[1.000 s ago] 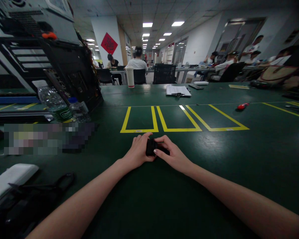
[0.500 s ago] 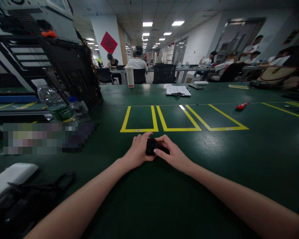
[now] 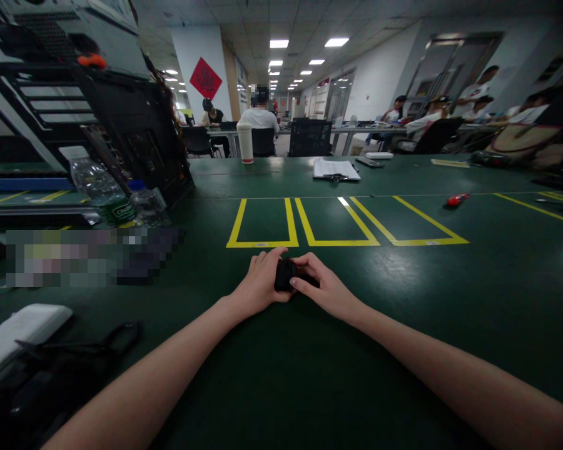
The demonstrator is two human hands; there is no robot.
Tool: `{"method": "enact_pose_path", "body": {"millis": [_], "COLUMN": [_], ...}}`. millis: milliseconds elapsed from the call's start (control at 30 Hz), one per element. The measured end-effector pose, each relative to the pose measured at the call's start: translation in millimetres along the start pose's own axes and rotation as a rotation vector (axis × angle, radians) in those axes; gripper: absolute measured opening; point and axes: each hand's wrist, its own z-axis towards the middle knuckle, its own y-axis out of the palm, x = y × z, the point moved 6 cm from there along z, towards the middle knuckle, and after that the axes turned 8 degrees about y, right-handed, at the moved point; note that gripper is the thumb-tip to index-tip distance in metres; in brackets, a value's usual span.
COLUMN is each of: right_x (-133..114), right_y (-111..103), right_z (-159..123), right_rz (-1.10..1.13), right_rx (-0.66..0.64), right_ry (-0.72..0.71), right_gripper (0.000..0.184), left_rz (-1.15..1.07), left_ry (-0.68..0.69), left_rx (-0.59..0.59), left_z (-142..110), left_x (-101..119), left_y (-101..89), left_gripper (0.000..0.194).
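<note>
A small black block-shaped object (image 3: 284,276) is held between both hands, low over the green table (image 3: 309,375); its exact kind does not show. My left hand (image 3: 261,278) wraps around its left side, thumb at the near edge and fingers over the far edge. On the other side, my right hand (image 3: 326,282) grips it with thumb and fingertips at its right edge. Dark shadow lies under the right palm. Just beyond the hands, yellow tape outlines (image 3: 263,244) are stuck on the tabletop.
A clipboard with papers (image 3: 335,169), a phone (image 3: 370,162) and a white cup (image 3: 245,145) stand farther back. At right lies a red tool (image 3: 457,200). Plastic bottles (image 3: 96,181) and a black computer case (image 3: 136,125) crowd the left, with black cables (image 3: 51,381) nearer.
Both hands keep their hold on the black object, with barely any movement. The view has shifted very slightly.
</note>
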Motion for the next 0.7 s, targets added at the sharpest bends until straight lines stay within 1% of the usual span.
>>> {"method": "enact_pose_path", "body": {"millis": [200,333,400,533,700], "right_x": [-0.7,4.1,4.5,-0.6,-1.9], "right_y": [-2.1,-2.6,-2.2,-0.7,-3.1], "right_z": [0.1,1.7,1.2,-1.6,-0.9], "right_rz": [0.043,0.04,0.022,0.044,0.025], "right_rx": [0.039,0.039,0.024,-0.018,0.031], "right_ry": [-0.044,0.021,0.037,-0.013,-0.037], "right_gripper": [0.015,0.025,0.025,0.022,0.018], "left_rz": [0.0,-0.011,-0.029,-0.039,-0.016], "left_ry": [0.008,0.0,-0.015,-0.028,0.013], "left_rx": [0.01,0.012,-0.001,-0.016,-0.009], "left_z": [0.3,0.1,-0.2,-0.5,0.3], "left_x": [-1.5,-1.9,-1.7,0.0,1.2], "left_y": [1.2,1.0,0.5,-1.4,0.0], "left_gripper": [0.073,0.072,0.072,0.073,0.071]}}
